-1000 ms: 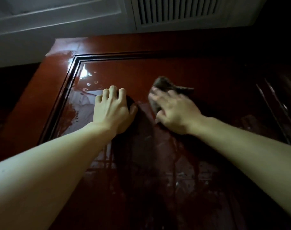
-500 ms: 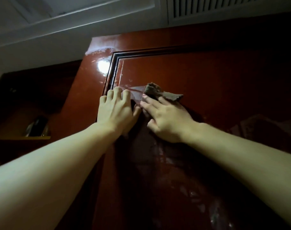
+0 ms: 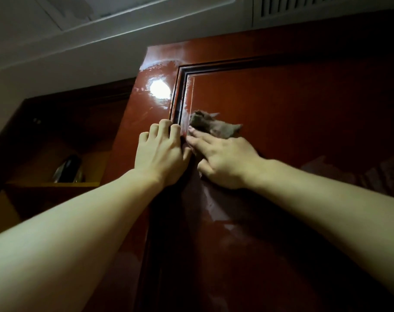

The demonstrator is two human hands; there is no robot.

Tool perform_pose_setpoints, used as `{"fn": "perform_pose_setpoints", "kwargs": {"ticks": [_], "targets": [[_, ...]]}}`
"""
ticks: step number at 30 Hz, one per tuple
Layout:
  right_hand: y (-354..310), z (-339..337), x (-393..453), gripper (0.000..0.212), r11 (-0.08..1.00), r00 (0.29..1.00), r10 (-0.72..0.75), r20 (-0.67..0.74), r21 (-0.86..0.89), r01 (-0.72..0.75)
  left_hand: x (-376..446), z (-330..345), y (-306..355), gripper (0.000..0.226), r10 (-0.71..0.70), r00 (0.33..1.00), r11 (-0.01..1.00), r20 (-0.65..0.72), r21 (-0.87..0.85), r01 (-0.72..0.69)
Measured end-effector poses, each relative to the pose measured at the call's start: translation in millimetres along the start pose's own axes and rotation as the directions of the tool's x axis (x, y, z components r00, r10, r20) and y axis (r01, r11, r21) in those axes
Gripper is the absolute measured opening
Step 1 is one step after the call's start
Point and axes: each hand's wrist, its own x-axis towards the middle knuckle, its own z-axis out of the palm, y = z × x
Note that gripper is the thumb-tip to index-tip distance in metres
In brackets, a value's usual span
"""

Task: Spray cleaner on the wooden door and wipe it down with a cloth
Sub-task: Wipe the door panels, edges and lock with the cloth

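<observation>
The glossy reddish-brown wooden door (image 3: 292, 104) fills the right and middle of the view, with a dark raised moulding framing its inset panel. A grey-brown cloth (image 3: 210, 124) lies flat on the panel just inside the moulding's upper left corner. My right hand (image 3: 223, 161) presses the cloth against the door with straight fingers. My left hand (image 3: 161, 154) rests on the door beside it, fingertips at the moulding, holding nothing. The two hands touch at the thumb side. Wet streaks shine on the door near the cloth. No spray bottle is in view.
A white ceiling and cornice (image 3: 101, 30) run above the door, with a vent grille (image 3: 326, 7) at the top right. To the left stands a dark wooden shelf (image 3: 52, 185) holding a dark shiny object (image 3: 68, 168). A lamp glare (image 3: 160, 88) shows on the door stile.
Both hands and the cloth have moved left across the panel to the moulding at its left edge. My view has turned left, bringing the shelf into sight.
</observation>
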Motion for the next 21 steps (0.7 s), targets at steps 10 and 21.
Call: {"fn": "perform_pose_setpoints", "kwargs": {"ticks": [10, 21], "targets": [[50, -23, 54, 0.062, 0.963, 0.963, 0.268, -0.039, 0.03, -0.267, 2, -1, -6, 0.065, 0.112, 0.994, 0.993, 0.007, 0.028, -0.113], [9, -17, 108, 0.051, 0.983, 0.983, 0.181, -0.026, 0.026, -0.18, 7, 11, -59, 0.063, 0.181, 0.983, 0.983, -0.016, 0.036, -0.18]]}}
